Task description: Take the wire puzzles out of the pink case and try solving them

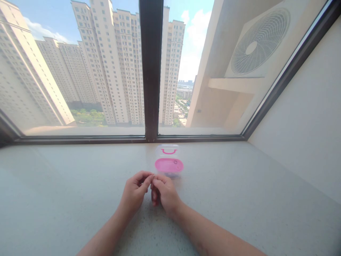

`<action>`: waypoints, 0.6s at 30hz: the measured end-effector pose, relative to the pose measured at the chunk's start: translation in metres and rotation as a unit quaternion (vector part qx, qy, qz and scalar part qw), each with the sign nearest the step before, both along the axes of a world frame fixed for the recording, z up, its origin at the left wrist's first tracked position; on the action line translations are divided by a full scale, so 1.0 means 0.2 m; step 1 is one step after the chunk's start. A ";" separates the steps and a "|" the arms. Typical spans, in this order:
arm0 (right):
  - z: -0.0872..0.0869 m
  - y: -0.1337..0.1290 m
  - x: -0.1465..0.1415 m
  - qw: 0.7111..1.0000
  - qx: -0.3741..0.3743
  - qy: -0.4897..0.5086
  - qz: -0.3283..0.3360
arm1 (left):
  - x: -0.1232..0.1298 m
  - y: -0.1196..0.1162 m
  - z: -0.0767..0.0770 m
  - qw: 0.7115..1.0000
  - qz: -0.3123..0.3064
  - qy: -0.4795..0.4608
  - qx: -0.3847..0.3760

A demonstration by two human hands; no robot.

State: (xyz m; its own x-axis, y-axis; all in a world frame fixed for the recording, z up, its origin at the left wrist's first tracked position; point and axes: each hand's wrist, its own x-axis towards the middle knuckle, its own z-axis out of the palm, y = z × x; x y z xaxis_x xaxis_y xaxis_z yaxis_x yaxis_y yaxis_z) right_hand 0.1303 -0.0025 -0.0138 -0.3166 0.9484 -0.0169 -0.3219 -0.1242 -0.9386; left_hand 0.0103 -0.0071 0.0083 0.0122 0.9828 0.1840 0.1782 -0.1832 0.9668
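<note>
My left hand (137,188) and my right hand (164,192) meet above the pale sill, with thumbs and forefingers pinched together at the tips. Whatever sits between the fingertips is too small to make out. Just behind the hands stands a clear plastic box with a pink lid (166,165). A dark ring-like shape (175,162) shows on the right part of the pink lid. Behind it is a clear container with a pink handle (169,152), close to the window. My right hand hides a little of the box's lower front.
A speckled pale windowsill (66,199) spreads around the hands. Dark window frames (151,71) bound it at the back, and a white wall (306,117) closes it on the right. Outside are tall buildings and an air-conditioner unit (259,42).
</note>
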 end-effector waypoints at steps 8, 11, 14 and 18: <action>0.00 0.00 0.00 1.000 0.002 0.005 0.006 | 0.00 0.00 -0.01 1.000 0.001 -0.006 -0.007; 0.00 0.00 0.00 1.000 0.003 -0.006 0.007 | 0.00 0.00 0.00 1.000 -0.013 -0.007 -0.009; 0.00 0.00 0.01 1.000 0.012 0.002 0.010 | 0.00 0.00 0.00 0.999 -0.034 -0.011 -0.015; -0.01 0.00 0.01 1.000 0.011 0.013 0.017 | -0.01 0.01 -0.01 0.999 -0.040 -0.007 -0.011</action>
State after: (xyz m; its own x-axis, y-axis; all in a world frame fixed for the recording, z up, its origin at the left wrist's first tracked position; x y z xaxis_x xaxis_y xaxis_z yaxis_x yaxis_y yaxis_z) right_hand 0.1325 -0.0027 -0.0167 -0.3492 0.9369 0.0127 -0.3415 -0.1146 -0.9329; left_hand 0.0088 -0.0060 0.0073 0.0886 0.9826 0.1632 0.1492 -0.1751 0.9732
